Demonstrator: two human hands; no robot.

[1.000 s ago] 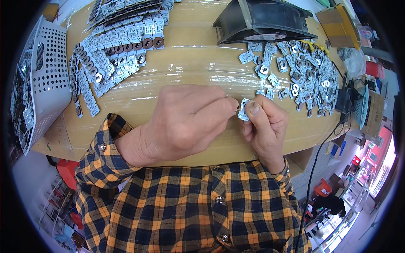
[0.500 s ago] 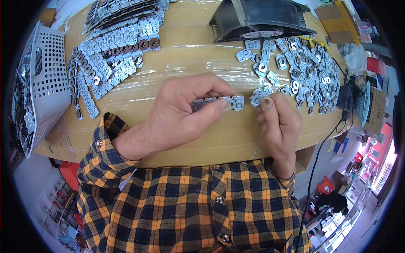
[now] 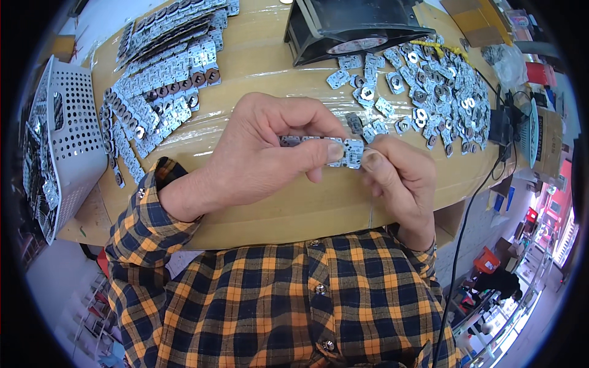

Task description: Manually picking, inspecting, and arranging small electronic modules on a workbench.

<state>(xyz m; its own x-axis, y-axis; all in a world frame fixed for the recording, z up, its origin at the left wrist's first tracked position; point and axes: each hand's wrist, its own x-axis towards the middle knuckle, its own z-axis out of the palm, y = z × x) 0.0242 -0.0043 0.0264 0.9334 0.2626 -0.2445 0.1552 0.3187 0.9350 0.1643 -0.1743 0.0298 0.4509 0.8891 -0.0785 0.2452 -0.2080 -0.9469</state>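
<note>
A short strip of small, pale circuit boards (image 3: 353, 152) is pinched between the thumb and fingers of my left hand (image 3: 270, 144). Its right end sticks out past my left thumb. My right hand (image 3: 402, 172) is closed at that end, thumb and forefinger pressed on the edge of the last board. The other right fingers are curled in. Just beyond the fingertips, a darker loose board (image 3: 354, 122) shows near a few pale ones (image 3: 375, 129). My left fingers hide part of the strip.
Loose boards (image 3: 445, 92), some with dark or silver rings, lie heaped at the right. Unbroken board strips (image 3: 165, 80) are stacked at the far left. A black fan (image 3: 359, 27) stands at the back, a perforated white basket (image 3: 76, 122) at the left edge. A black cable (image 3: 461, 245) hangs at the right.
The separate board in my right fingers has left them. My right hand has come left to the strip's end and now grips it. The view has shifted slightly.
</note>
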